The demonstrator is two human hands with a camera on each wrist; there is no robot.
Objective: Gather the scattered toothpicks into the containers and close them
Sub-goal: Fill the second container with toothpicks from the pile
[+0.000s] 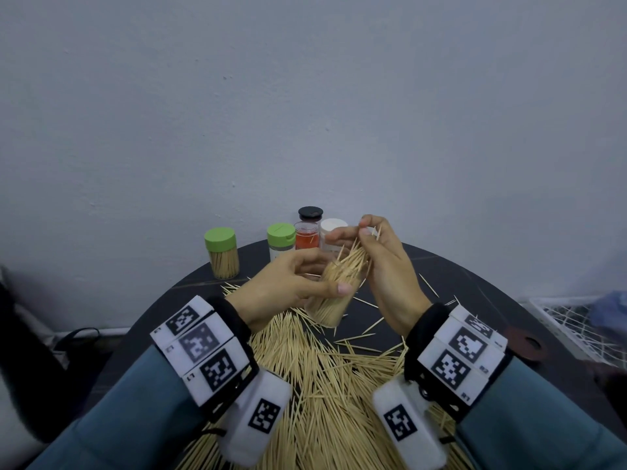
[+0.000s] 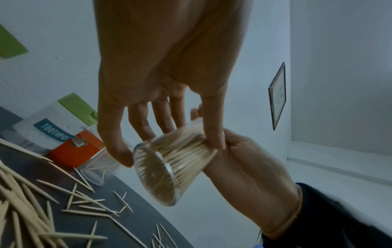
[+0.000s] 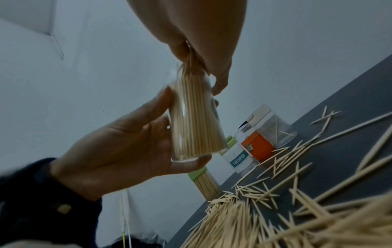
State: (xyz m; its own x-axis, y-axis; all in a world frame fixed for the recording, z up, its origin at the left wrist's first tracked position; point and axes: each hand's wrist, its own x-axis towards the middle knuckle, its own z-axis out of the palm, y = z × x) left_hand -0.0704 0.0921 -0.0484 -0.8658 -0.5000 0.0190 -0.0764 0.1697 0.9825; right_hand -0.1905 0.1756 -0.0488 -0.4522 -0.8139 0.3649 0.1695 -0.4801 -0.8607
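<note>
My left hand (image 1: 307, 278) grips a clear, lidless jar (image 1: 334, 295) packed with toothpicks, tilted above the table; in the left wrist view the jar (image 2: 169, 165) shows its base. My right hand (image 1: 356, 235) pinches a bundle of toothpicks (image 1: 354, 254) that sticks out of the jar's mouth, seen also in the right wrist view as the bundle (image 3: 188, 67) above the jar (image 3: 195, 125). A thick heap of loose toothpicks (image 1: 322, 371) covers the near half of the dark round table (image 1: 475, 293).
At the table's back stand a full green-lidded jar (image 1: 222, 254), a white green-lidded container (image 1: 281, 240), an orange-labelled jar with a black lid (image 1: 307, 232) and a white-lidded container (image 1: 334, 227). A white wire basket (image 1: 576, 322) sits off the right edge.
</note>
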